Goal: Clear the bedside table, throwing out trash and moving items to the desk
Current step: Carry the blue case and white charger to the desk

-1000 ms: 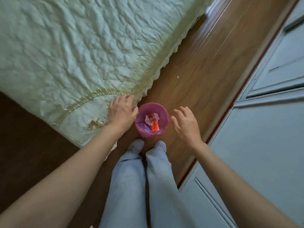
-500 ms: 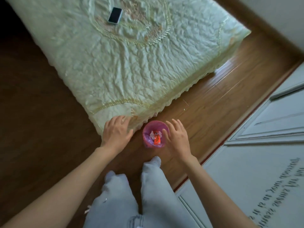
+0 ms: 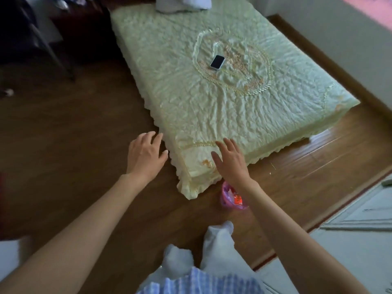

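Pale green quilted bedspread (image 3: 212, 107) with gold embroidered rings, under the right fingertips (image 3: 224, 143). Pink bin (image 3: 228, 197) below that wrist, holding an orange wrapper (image 3: 237, 200). Dark brown wood floor (image 3: 74, 134) beneath the left fingers (image 3: 152, 136).

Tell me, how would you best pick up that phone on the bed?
Probably by its two long edges, coming straight down from above. The phone lies flat, screen up, on the soft quilt, turned at a slant, with nothing beside it, so fingers can press into the fabric on both sides. Both the left hand and the right hand are open and empty.
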A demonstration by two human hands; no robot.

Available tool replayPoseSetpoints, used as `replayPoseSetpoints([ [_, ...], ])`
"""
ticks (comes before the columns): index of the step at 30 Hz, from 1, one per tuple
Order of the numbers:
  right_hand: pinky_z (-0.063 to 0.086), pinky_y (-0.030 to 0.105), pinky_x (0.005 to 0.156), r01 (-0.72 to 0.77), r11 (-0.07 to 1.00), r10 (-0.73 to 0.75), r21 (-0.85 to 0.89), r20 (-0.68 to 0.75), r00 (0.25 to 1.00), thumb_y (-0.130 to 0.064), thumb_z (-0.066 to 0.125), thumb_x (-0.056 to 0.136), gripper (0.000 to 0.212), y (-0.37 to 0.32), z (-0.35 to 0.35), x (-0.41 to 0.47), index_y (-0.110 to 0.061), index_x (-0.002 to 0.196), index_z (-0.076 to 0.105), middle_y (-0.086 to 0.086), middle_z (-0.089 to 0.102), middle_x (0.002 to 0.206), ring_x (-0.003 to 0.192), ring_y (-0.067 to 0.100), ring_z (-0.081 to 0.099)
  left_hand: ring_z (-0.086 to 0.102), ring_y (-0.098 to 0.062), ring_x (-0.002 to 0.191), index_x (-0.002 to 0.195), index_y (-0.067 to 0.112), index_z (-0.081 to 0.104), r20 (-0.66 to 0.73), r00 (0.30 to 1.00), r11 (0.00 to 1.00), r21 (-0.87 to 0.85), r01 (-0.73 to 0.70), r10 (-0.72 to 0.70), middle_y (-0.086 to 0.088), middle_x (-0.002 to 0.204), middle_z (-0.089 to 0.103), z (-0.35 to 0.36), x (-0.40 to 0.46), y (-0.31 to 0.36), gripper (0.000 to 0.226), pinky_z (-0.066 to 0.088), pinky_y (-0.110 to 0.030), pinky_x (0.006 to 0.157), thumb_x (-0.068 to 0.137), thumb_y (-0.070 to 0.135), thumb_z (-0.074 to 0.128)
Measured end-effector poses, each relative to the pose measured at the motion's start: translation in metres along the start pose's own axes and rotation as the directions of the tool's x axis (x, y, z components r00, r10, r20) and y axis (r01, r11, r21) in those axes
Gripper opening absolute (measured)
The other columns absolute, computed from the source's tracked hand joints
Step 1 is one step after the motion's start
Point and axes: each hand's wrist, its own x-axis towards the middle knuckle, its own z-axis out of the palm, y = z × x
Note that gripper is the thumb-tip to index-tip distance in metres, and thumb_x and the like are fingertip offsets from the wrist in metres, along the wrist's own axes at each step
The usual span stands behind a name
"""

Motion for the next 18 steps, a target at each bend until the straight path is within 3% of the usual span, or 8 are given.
replayPoseSetpoints([
  [12,0.018,0.041,0.117,0.367,0.929,-0.362,-0.054,0.085,0.928,-0.036,0.038,0.100,0.047,-0.208,0.036,0.053,-0.015,0.143,0.039,0.009,0.034,0.152,0.145,0.026,0.019,0.040,-0.032,0.128,0.134,0.008,0.045,-0.173,0.950,0.961,0.055,0.271,-0.258,-0.016,0.137,0.047,-0.089,-0.043,-0.181,0.052,0.036,-0.047,0.101,0.090,0.036,0.053],
  [18,0.025,0.045,0.116,0.467,0.883,-0.461,-0.047,0.106,0.881,-0.037,0.040,0.099,0.047,-0.283,0.068,0.114,-0.014,0.140,0.043,0.010,0.039,0.149,0.142,0.027,0.027,0.039,-0.030,0.129,0.133,0.010,0.045,-0.199,0.903,0.915,0.066,0.399,-0.380,-0.014,0.137,0.046,-0.100,-0.034,-0.254,0.052,0.035,-0.046,0.103,0.090,0.037,0.052],
])
